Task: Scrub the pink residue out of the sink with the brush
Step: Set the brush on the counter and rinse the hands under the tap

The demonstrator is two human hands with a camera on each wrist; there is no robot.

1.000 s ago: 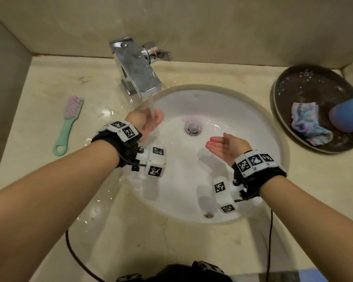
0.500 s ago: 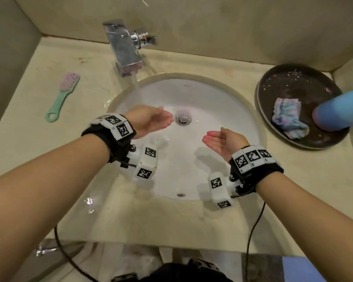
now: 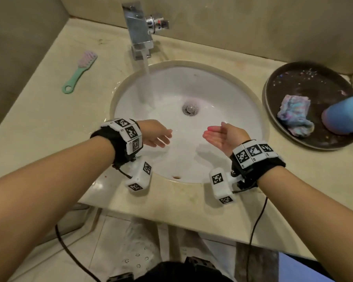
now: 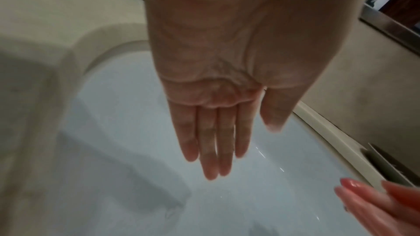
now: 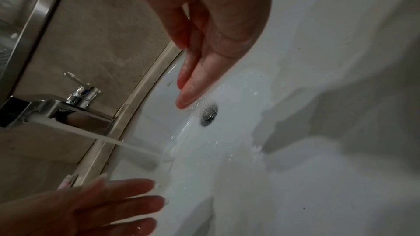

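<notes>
Left hand (image 3: 155,136) and right hand (image 3: 224,137): both spread, empty, over the sink (image 3: 222,82). One brush (image 3: 80,71) on the surface (image 3: 39,110) at 10 o'clock.

Water runs from a chrome tap (image 3: 140,31) set at the back of a beige stone counter (image 3: 39,110).
At the counter's right end, a dark round tray (image 3: 293,88) holds a crumpled blue-and-pink cloth (image 3: 294,116) and a blue bottle (image 3: 346,115) with a pinkish base; black cables (image 3: 253,231) hang before the counter's front edge.
</notes>
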